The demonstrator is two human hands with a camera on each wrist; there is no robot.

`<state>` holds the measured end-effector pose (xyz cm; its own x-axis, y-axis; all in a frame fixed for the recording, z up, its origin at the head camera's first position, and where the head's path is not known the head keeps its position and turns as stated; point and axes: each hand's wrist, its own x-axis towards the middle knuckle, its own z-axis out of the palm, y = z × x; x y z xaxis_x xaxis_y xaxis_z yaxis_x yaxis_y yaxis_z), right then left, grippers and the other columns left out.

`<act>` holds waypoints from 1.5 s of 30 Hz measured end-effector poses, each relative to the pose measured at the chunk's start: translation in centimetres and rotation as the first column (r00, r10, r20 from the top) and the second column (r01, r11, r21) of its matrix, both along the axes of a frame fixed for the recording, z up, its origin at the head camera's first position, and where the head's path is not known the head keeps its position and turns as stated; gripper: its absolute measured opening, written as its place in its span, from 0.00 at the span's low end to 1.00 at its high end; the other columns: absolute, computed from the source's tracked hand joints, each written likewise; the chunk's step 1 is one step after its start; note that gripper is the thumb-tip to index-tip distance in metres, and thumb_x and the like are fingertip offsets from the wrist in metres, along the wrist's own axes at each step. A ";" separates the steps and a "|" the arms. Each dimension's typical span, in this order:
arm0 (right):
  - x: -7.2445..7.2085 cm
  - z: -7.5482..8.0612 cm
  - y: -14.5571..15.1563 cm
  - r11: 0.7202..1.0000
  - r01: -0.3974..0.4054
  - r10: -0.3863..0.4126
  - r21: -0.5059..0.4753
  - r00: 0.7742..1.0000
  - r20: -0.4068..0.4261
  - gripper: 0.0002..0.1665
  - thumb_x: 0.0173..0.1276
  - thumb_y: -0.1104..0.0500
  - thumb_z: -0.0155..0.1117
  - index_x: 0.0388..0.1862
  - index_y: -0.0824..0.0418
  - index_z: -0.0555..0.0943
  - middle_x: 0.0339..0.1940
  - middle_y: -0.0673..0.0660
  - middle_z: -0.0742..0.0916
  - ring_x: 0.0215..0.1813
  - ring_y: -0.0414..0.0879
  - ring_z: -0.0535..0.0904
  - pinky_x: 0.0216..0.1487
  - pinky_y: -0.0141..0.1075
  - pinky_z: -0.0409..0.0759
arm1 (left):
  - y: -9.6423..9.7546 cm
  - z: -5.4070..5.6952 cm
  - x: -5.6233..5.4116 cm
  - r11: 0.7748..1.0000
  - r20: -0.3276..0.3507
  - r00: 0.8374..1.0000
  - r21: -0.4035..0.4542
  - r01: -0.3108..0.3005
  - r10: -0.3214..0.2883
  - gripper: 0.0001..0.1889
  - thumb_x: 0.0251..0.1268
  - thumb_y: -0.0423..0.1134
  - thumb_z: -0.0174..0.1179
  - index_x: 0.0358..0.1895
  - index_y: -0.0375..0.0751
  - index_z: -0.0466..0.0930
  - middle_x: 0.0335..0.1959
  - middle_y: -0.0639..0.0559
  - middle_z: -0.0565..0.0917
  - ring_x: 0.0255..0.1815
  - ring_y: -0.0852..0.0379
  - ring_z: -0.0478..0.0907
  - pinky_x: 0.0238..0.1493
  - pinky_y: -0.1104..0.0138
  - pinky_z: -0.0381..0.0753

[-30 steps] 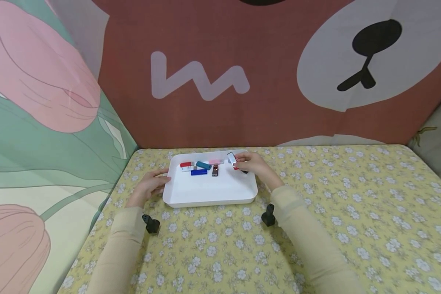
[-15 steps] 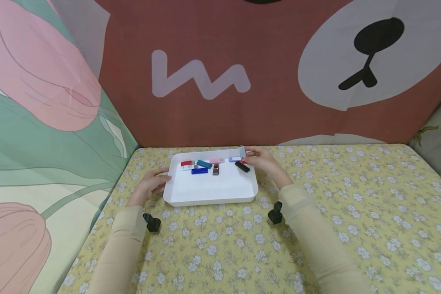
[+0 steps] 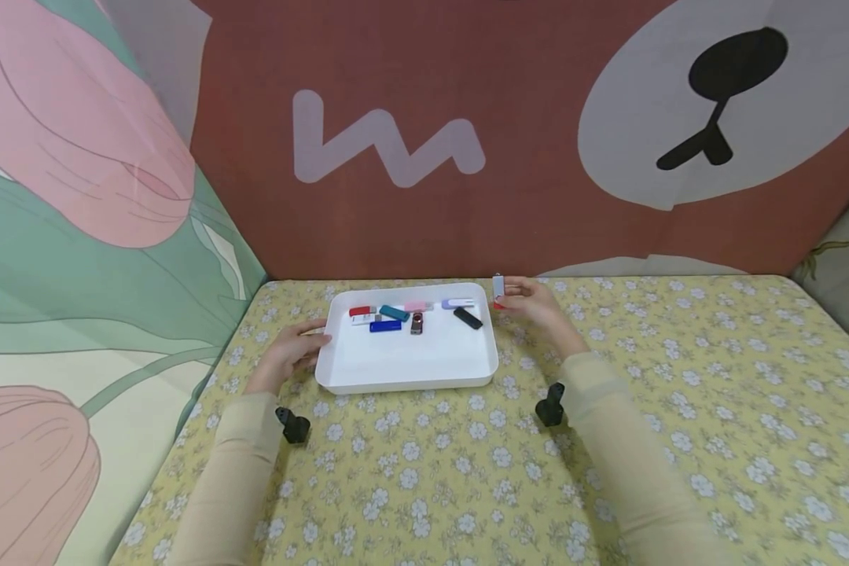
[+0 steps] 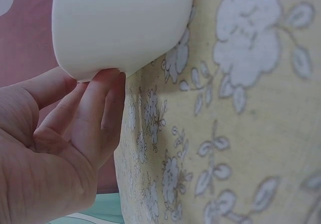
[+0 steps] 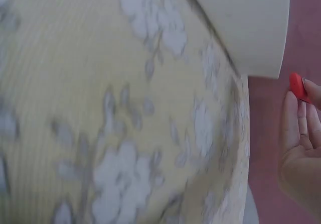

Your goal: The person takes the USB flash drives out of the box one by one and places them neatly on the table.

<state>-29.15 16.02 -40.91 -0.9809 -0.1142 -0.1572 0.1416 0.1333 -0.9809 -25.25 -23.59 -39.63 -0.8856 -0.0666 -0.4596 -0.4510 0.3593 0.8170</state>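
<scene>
A white tray holds several USB flash drives near its far side. My left hand grips the tray's left wall; in the left wrist view its thumb is at the rim and its fingers bend in under the edge. Just past the tray's right wall, my right hand pinches a red-and-silver USB flash drive between thumb and fingers. Its red end shows in the right wrist view, raised off the cloth and beside the tray corner.
Inside the tray lie a black flash drive, a lilac-and-white one, a pink one, a teal one, a blue one and others. A yellow floral cloth covers the table. A printed curtain hangs behind.
My right hand has carried the red-and-silver flash drive rightward from over the tray to beyond its right wall, uncovering the black and lilac drives. My left hand has stayed at the tray.
</scene>
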 end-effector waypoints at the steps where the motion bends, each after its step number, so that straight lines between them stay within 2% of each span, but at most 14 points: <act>1: 0.0 0.0 0.3 1.000 0.001 -0.001 -0.009 1.000 0.007 0.35 0.68 0.67 0.57 0.72 0.66 0.59 0.50 0.55 0.74 0.38 0.31 0.78 0.63 0.44 0.75 | 0.0 0.0 0.0 1.000 0.001 1.000 0.001 -0.001 0.001 0.29 0.71 0.39 0.53 0.73 0.44 0.59 0.65 0.37 0.72 0.29 0.70 0.79 0.31 0.76 0.78; 5: 0.2 -0.1 1.3 1.000 -0.001 0.002 -0.024 0.999 0.033 0.37 0.69 0.67 0.56 0.75 0.62 0.56 0.49 0.55 0.73 0.37 0.32 0.79 0.64 0.47 0.73 | 0.0 -0.1 0.0 1.000 -0.002 1.000 0.003 -0.001 0.001 0.29 0.71 0.39 0.53 0.73 0.45 0.59 0.66 0.37 0.71 0.30 0.70 0.79 0.32 0.76 0.78; 13: 0.4 -0.2 3.2 0.999 -0.011 0.009 0.041 0.999 0.046 0.39 0.70 0.64 0.57 0.76 0.61 0.54 0.55 0.59 0.74 0.36 0.29 0.79 0.59 0.38 0.78 | -0.2 -0.4 -0.3 1.000 0.004 1.000 -0.006 0.000 0.000 0.29 0.71 0.40 0.53 0.73 0.46 0.59 0.66 0.38 0.71 0.30 0.70 0.78 0.32 0.76 0.78; 20: 0.8 -0.6 4.4 0.997 -0.022 0.018 0.068 0.998 0.056 0.38 0.71 0.65 0.54 0.77 0.62 0.52 0.50 0.56 0.74 0.37 0.29 0.78 0.55 0.33 0.80 | -0.2 -0.4 -0.4 1.000 0.003 1.000 -0.010 -0.005 0.005 0.29 0.71 0.40 0.53 0.73 0.46 0.59 0.66 0.38 0.71 0.30 0.70 0.78 0.32 0.76 0.78; 22: 0.9 -0.7 4.7 0.997 -0.035 0.031 0.065 0.997 0.066 0.39 0.71 0.65 0.53 0.77 0.62 0.50 0.52 0.57 0.73 0.37 0.29 0.78 0.54 0.31 0.80 | -0.2 -0.4 -0.3 1.000 0.003 1.000 -0.009 -0.005 0.005 0.29 0.71 0.39 0.53 0.73 0.46 0.59 0.66 0.38 0.72 0.30 0.70 0.78 0.32 0.76 0.78; 29: 1.0 -1.2 5.4 0.994 -0.060 0.050 0.087 0.992 0.116 0.38 0.72 0.64 0.53 0.77 0.63 0.51 0.66 0.70 0.67 0.39 0.30 0.76 0.50 0.26 0.80 | -0.1 -0.4 -0.2 1.000 0.001 1.000 0.000 -0.006 0.006 0.29 0.70 0.39 0.53 0.73 0.44 0.60 0.66 0.37 0.71 0.31 0.69 0.79 0.33 0.75 0.79; 36: 1.3 -1.6 5.5 0.996 -0.059 0.050 0.063 0.989 0.141 0.37 0.71 0.65 0.53 0.76 0.67 0.52 0.63 0.70 0.70 0.38 0.30 0.78 0.47 0.25 0.80 | -0.1 -0.5 -0.3 1.000 0.009 1.000 -0.013 -0.007 0.007 0.29 0.71 0.39 0.53 0.73 0.45 0.59 0.66 0.38 0.71 0.30 0.69 0.78 0.31 0.76 0.77; 40: 1.4 -1.5 5.4 0.996 -0.052 0.041 0.075 0.988 0.147 0.37 0.72 0.65 0.52 0.76 0.66 0.52 0.66 0.72 0.68 0.39 0.31 0.77 0.48 0.25 0.80 | -0.1 -0.5 -0.3 1.000 0.015 1.000 -0.019 -0.007 0.007 0.29 0.71 0.40 0.52 0.73 0.45 0.59 0.66 0.38 0.71 0.31 0.69 0.78 0.31 0.76 0.77; 41: 1.4 -1.5 5.3 0.995 -0.052 0.040 0.082 0.988 0.148 0.37 0.72 0.65 0.51 0.76 0.66 0.52 0.67 0.73 0.67 0.41 0.33 0.77 0.49 0.26 0.80 | -0.1 -0.4 -0.3 1.000 0.015 1.000 -0.018 -0.007 0.007 0.29 0.71 0.40 0.52 0.73 0.45 0.59 0.67 0.38 0.71 0.31 0.69 0.78 0.31 0.76 0.77; 43: 1.3 -1.4 5.2 0.993 -0.055 0.039 0.103 0.988 0.147 0.36 0.72 0.65 0.51 0.76 0.65 0.52 0.69 0.74 0.65 0.49 0.43 0.79 0.50 0.27 0.80 | -0.1 -0.3 -0.2 1.000 0.015 1.000 -0.014 -0.005 0.005 0.29 0.71 0.40 0.52 0.73 0.45 0.59 0.67 0.38 0.71 0.31 0.69 0.78 0.31 0.76 0.77; 45: 1.3 -1.4 5.1 0.989 -0.059 0.040 0.138 0.990 0.139 0.36 0.73 0.64 0.51 0.76 0.65 0.52 0.69 0.74 0.65 0.57 0.53 0.77 0.52 0.28 0.80 | 0.0 -0.3 -0.3 1.000 0.015 1.000 -0.012 -0.006 0.006 0.29 0.71 0.40 0.52 0.73 0.46 0.59 0.67 0.38 0.71 0.31 0.69 0.78 0.31 0.76 0.77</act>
